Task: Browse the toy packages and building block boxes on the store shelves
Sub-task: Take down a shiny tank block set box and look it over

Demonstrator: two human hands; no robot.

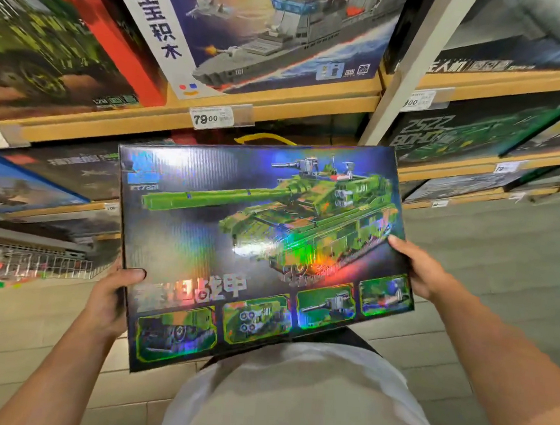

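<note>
My left hand point(109, 299) grips the lower left edge of the tank box point(262, 254), thumb curled over the printed face, fingers hidden behind. My right hand point(418, 270) grips the right edge the same way, thumb lying on the front near the tank's rear. Box held flat-on toward me, tilted a little counter-clockwise, in front of my chest and above my white shirt point(307, 402). Its face is holographic: a green camouflage tank with a long barrel pointing left, four small inset pictures along the bottom, mirrored lettering above them that I cannot read. Behind the box top, a yellow handle point(266, 139) shows. Above, on the wooden shelf point(314, 104), a warship box point(269, 33) stands leaning, with a price tag point(212, 117) reading 79.00 on the shelf lip below it. Left of that, a dark green vehicle box point(47, 49). Right of the white upright post point(414, 65), more dark boxes on stacked shelves. Lower left, blurred small goods on a wire rack point(33, 265). Grey tiled floor point(502, 263) beneath.
</note>
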